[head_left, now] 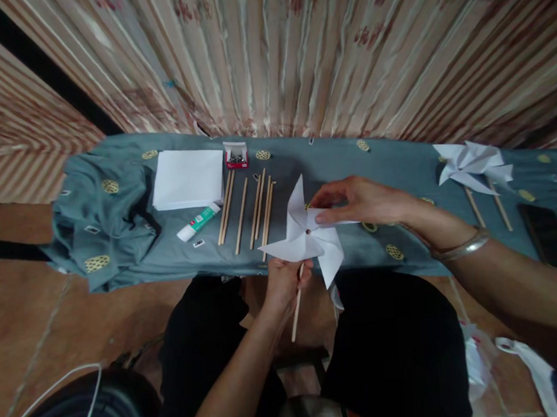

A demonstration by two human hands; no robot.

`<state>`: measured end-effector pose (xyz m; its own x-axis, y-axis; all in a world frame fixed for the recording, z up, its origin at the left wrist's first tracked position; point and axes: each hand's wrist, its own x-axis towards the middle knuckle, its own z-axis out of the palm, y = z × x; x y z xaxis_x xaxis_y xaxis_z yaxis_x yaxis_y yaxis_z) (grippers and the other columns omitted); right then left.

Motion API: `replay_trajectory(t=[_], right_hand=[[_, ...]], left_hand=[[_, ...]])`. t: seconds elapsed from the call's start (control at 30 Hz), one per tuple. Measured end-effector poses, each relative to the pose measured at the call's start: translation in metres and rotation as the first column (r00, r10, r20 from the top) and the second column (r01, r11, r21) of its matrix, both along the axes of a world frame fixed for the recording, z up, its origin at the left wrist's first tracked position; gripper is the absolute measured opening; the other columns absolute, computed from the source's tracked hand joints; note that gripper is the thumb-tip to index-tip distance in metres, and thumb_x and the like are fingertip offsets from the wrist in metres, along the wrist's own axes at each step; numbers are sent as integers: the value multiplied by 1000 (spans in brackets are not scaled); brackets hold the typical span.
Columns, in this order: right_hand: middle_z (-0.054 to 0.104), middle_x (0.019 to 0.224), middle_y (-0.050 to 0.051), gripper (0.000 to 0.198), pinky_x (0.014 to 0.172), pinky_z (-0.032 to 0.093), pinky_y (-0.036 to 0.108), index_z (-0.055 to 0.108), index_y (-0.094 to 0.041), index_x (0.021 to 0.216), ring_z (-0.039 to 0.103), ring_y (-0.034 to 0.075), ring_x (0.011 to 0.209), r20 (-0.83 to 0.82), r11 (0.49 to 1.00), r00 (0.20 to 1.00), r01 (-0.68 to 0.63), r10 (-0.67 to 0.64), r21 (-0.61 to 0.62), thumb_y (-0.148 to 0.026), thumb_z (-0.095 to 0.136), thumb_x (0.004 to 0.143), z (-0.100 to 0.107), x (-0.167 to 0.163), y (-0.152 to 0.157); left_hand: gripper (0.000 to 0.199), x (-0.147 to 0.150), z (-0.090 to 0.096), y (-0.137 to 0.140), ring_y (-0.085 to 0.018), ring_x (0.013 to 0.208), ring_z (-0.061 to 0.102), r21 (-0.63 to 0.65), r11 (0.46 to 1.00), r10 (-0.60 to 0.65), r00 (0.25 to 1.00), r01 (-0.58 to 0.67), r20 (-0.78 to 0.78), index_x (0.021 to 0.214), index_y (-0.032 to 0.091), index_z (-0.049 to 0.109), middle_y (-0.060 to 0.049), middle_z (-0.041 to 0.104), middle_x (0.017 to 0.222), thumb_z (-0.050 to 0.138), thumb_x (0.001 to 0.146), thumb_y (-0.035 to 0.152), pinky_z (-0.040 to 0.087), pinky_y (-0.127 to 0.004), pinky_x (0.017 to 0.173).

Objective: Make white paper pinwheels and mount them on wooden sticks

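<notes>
A white paper pinwheel (300, 242) with a small pin at its centre is held over the table's near edge. My left hand (284, 285) is closed around its wooden stick (295, 319), just below the paper blades. From the right, my right hand (355, 201) reaches to the upper right blade, thumb and curled fingers close together on the paper. Part of that blade is hidden by the fingers. Several loose wooden sticks (242, 218) lie on the cloth left of the pinwheel.
A patterned grey-green cloth (205, 256) covers the table. On it are a white paper stack (188, 178), a red box of pins (236, 155) and a glue stick (198, 222). Finished-looking pinwheels (470, 162) and a dark phone (551, 238) lie right. A pleated curtain (266, 55) hangs behind.
</notes>
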<state>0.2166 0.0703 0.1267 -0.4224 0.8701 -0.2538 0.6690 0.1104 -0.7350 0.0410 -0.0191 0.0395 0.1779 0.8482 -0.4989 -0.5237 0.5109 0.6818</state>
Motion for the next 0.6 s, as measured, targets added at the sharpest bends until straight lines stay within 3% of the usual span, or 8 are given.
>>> replay_trajectory(t=[0.07,0.13,0.2,0.23,0.27,0.43,0.5,0.6], right_hand=[[75,103,7,41,85,52,42,72,-23,99,68,28,97,-154,939,963,254,-222,233,-55,72,73,7,12,-9],[74,107,7,34,92,51,45,72,-27,101,67,27,100,-333,748,847,525,-414,406,-51,72,78,6,21,-22],[74,101,8,27,90,52,44,73,-28,98,68,25,92,-525,513,674,738,-521,439,-48,70,81,-5,24,-37],[75,96,7,25,86,53,43,73,-27,95,68,24,88,-562,473,615,787,-554,395,-48,71,81,-14,22,-44],[75,91,6,25,82,53,41,73,-26,91,67,23,84,-571,487,577,811,-583,323,-49,71,81,-25,18,-50],[74,79,5,39,64,54,32,72,-22,87,66,19,68,-583,721,549,686,-599,-94,-60,69,77,-78,-19,-64],[76,89,6,38,66,54,31,71,-21,94,70,21,79,-562,802,611,571,-558,-176,-55,73,76,-90,-32,-64],[74,79,4,30,64,52,29,69,-21,86,69,19,73,-558,856,659,469,-504,-220,-48,73,77,-98,-44,-62]], left_hand=[[21,2,9,12,-3,33,36,33,999,29,999,-30,28,59,14,61,2,57,50,74,54,29,17,-20,36],[23,3,16,28,-6,40,44,63,996,53,998,-56,44,63,15,62,1,60,54,76,54,30,25,-20,39],[26,3,23,46,-8,48,51,85,994,69,997,-72,43,70,15,64,1,63,59,79,53,29,35,-21,46],[29,3,26,56,-9,52,53,95,992,82,996,-85,38,74,16,65,1,64,61,80,52,27,39,-22,50],[32,4,28,66,-9,55,55,104,990,94,995,-97,31,76,16,66,1,64,63,81,50,26,42,-23,54],[37,15,30,98,-10,64,57,170,971,161,986,-166,43,74,17,64,2,66,70,87,46,26,43,-24,63],[35,21,27,101,-10,64,56,191,966,170,984,-177,53,72,18,64,3,65,67,87,46,25,42,-24,62],[31,26,23,101,-11,63,55,211,962,169,985,-173,35,70,20,65,5,63,63,86,47,23,42,-24,62]])
